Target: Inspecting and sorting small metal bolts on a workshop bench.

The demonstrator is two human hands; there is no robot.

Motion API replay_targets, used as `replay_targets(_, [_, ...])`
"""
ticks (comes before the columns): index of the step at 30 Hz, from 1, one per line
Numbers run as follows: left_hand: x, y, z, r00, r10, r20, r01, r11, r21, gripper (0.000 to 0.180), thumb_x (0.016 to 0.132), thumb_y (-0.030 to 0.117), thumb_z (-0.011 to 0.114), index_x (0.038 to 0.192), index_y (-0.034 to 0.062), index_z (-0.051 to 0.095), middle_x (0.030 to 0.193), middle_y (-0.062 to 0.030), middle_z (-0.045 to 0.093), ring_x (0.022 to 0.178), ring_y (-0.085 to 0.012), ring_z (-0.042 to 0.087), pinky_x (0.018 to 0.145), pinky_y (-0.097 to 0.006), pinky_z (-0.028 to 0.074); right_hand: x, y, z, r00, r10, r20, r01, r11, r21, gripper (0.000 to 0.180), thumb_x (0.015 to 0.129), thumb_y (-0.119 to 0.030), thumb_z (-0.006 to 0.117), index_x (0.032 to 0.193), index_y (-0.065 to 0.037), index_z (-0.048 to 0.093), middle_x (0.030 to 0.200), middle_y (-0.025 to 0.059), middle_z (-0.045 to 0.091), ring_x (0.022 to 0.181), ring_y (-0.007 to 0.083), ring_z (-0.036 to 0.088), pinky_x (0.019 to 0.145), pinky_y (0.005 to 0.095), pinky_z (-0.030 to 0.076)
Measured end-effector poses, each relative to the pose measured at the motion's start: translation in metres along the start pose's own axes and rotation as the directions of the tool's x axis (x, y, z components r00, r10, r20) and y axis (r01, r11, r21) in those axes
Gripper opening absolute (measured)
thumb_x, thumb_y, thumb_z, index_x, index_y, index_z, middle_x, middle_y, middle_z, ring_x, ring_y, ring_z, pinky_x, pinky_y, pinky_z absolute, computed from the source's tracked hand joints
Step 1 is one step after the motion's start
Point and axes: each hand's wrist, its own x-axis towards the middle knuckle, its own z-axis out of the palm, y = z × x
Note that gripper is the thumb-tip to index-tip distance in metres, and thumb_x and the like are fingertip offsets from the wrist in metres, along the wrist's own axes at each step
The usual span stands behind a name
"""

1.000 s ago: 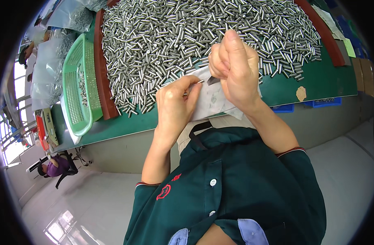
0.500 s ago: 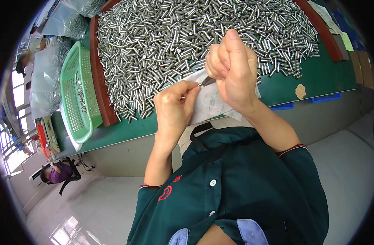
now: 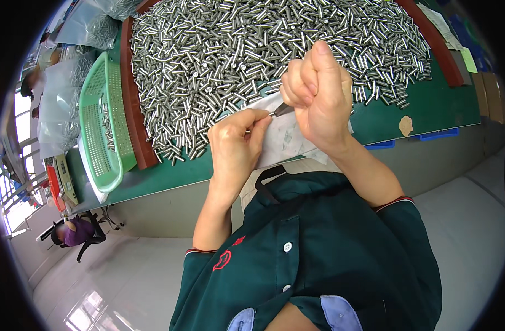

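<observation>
My left hand (image 3: 231, 139) is closed in a pinch, thumb against forefinger, on a small metal piece at its fingertips. That piece is mostly hidden and looks like one of the short metal pins. In a closed fist with the thumb up, my right hand (image 3: 323, 105) grips a slim dark tool (image 3: 281, 110); its handle is hidden. The tool's tapered end points left and meets the piece, or comes very close to it. Below both hands lies a stained white cloth or paper sheet (image 3: 280, 140). Beyond them spreads a big heap of shiny metal pins (image 3: 252, 49).
Reddish-brown bars (image 3: 132, 105) flank the heap on the green tabletop (image 3: 368, 129). At left stands a green perforated basket (image 3: 100, 132) holding some pins, with clear bags (image 3: 59, 105) of parts beyond. A tan scrap (image 3: 405, 125) lies near the right front edge. A person in purple (image 3: 78, 230) sits far left.
My right fist has shifted very slightly right, the tool staying at the piece. My left hand keeps its pinch almost unmoved. The whole view has shifted a little.
</observation>
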Motion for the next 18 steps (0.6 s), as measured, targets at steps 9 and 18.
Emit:
replay_targets(9, [0.003, -0.003, 0.000, 0.999, 0.001, 0.036, 0.001, 0.999, -0.043, 0.005, 0.067, 0.002, 0.063, 0.068, -0.0006, 0.059, 0.056, -0.0116, 0.055, 0.045, -0.0212, 0.053, 0.043, -0.028, 0.040, -0.001, 0.002, 0.009, 0.999, -0.027, 0.027, 0.030, 0.993, -0.111, 0.042, 0.093, -0.025, 0.029, 0.053, -0.011, 0.027, 0.044, -0.0016, 0.027, 0.040, 0.0061, 0.018, 0.038, 0.0220, 0.017])
replay_targets(18, [0.004, -0.001, -0.002, 0.999, 0.019, 0.032, -0.018, 0.999, -0.047, 0.004, 0.067, 0.002, 0.061, 0.067, 0.0004, 0.058, 0.055, -0.0130, 0.054, 0.047, -0.0270, 0.053, 0.044, -0.032, 0.040, -0.009, 0.009, 0.016, 0.972, -0.113, 0.204, 0.175, 0.932, -0.318, 0.038, 0.092, -0.018, 0.034, 0.056, -0.006, 0.031, 0.050, -0.0014, 0.029, 0.045, 0.0073, 0.026, 0.043, 0.0230, 0.023])
